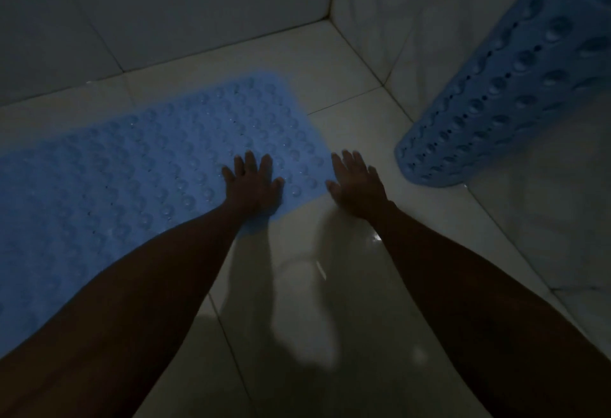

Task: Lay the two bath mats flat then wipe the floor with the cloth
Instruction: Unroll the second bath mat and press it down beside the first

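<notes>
A blue bath mat [139,166] covered in round bumps lies flat on the pale tiled floor [330,285], running from the left edge toward the middle. My left hand [253,184] rests palm down on its near right corner, fingers spread. My right hand [355,184] is flat just past the mat's right edge, fingers apart, holding nothing. A second blue bath mat [509,86] leans upright and curved against the right wall, its bottom edge on the floor. No cloth is in view.
Tiled walls [198,4] meet in a corner at the back, close behind the flat mat. The right wall runs alongside the leaning mat. The floor looks glossy, with wet glints near my right forearm. The room is dim.
</notes>
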